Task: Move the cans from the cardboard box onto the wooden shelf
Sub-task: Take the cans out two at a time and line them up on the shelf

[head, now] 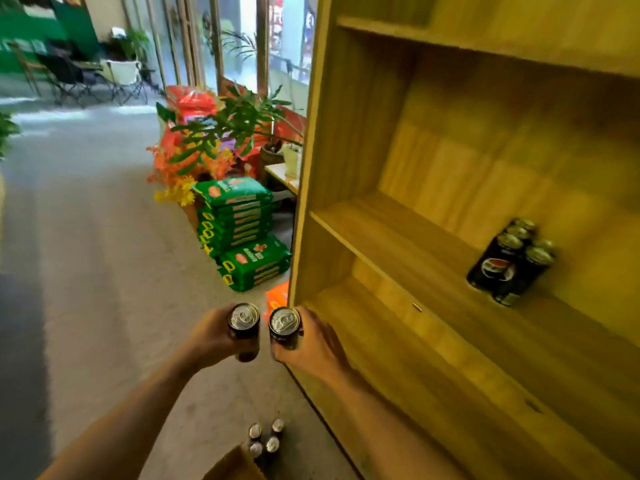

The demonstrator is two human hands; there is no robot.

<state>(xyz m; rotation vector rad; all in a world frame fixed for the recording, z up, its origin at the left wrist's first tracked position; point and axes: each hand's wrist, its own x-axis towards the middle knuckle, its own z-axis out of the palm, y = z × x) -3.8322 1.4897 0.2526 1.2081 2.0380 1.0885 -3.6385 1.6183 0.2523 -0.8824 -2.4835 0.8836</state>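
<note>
Left hand [211,337] gripping left can [243,327], right hand [320,341] gripping right can [284,329], forearms outstretched

1. The left can [243,332], held in my left hand [209,339], has a shiny silver metal top and a dark, glossy side.
2. The right can [284,329], in my right hand [320,342], looks the same: bright metal lid, smooth black side.
3. The shelf [398,237] is yellow-brown wood, smooth and a little shiny.
4. The cans on the shelf [512,261] are glossy black with metal tops.
5. The box [232,464] is dull brown cardboard.
6. The green bags [235,216] look like shiny plastic.
7. The floor [86,237] is grey and matt.
</note>
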